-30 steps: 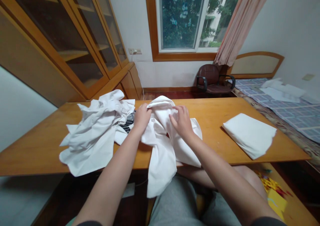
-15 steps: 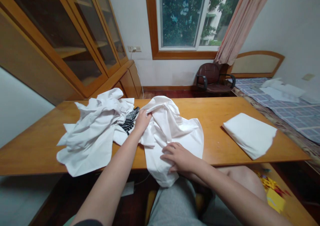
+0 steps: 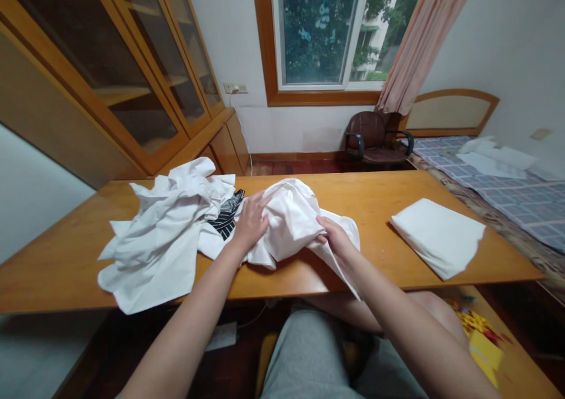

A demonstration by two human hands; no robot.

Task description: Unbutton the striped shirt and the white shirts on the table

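Observation:
A crumpled white shirt lies bunched on the wooden table in front of me, one flap with a rounded hem hanging toward the front edge. My right hand is closed on its right side, thumb on top. At its left side rests my left hand, fingers stretched out over the fabric and thumb apart. Just beyond that hand lies a black-and-white striped cloth. To the left is a heap of rumpled white cloth, which partly covers the striped piece.
A folded white cloth lies at the right of the wooden table. Under the right side are yellow and red items on a low surface. Beyond stand a brown armchair, a bed and a glass-door cabinet.
My right hand has lifted the shirt's near flap up and to the right and now grips it. My left hand has shifted slightly nearer, its fingers loosened from a pinch.

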